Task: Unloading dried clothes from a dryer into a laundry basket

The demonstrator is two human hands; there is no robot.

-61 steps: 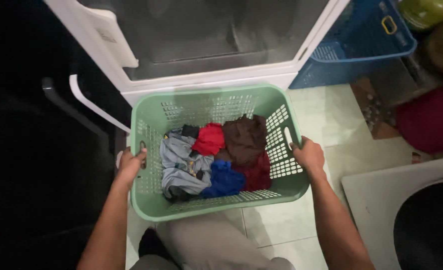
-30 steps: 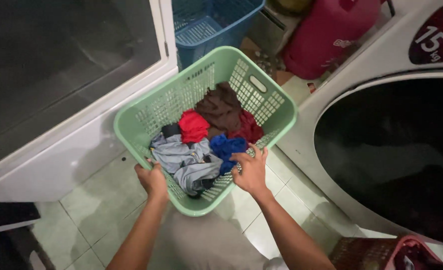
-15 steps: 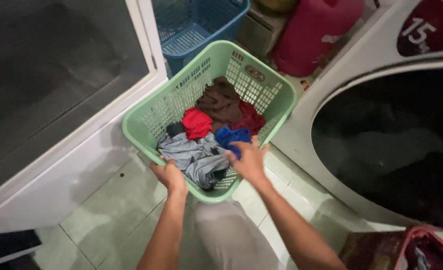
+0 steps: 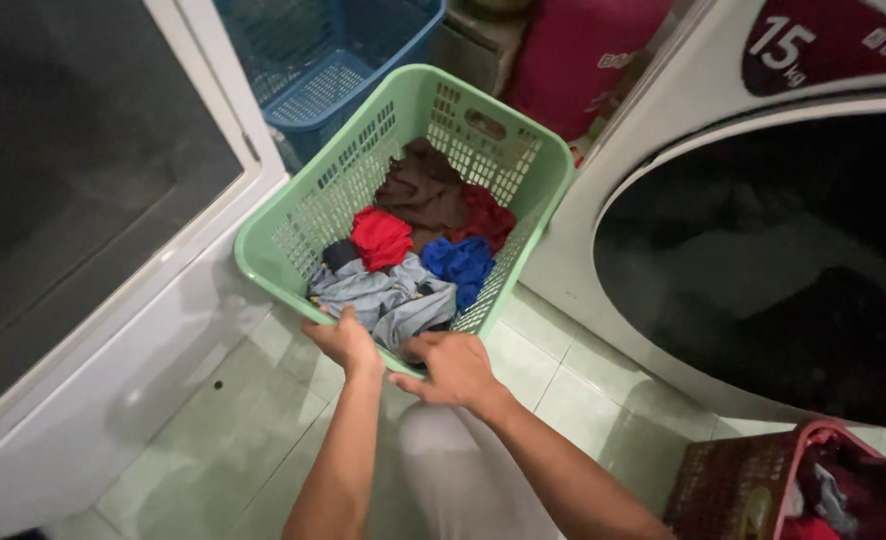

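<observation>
Laundry basket, mint green, parked between two big white machines

Sits just left of the front-loading washer, blue basket behind it. Looks light and stiff-walled, the clothes inside soft and floppy. Left hand and right hand both clamp the near rim, probably the best grab spot.

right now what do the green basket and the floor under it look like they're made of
The green basket looks like moulded plastic, matte pale green: its walls are thin and pierced with regular slots, and a handle hole is cut near the rim. The floor looks like glazed ceramic tile, pale and slightly glossy: straight grout lines divide it into squares and it shows a soft sheen. Both hands, left and right, grip the basket's near rim.
</observation>
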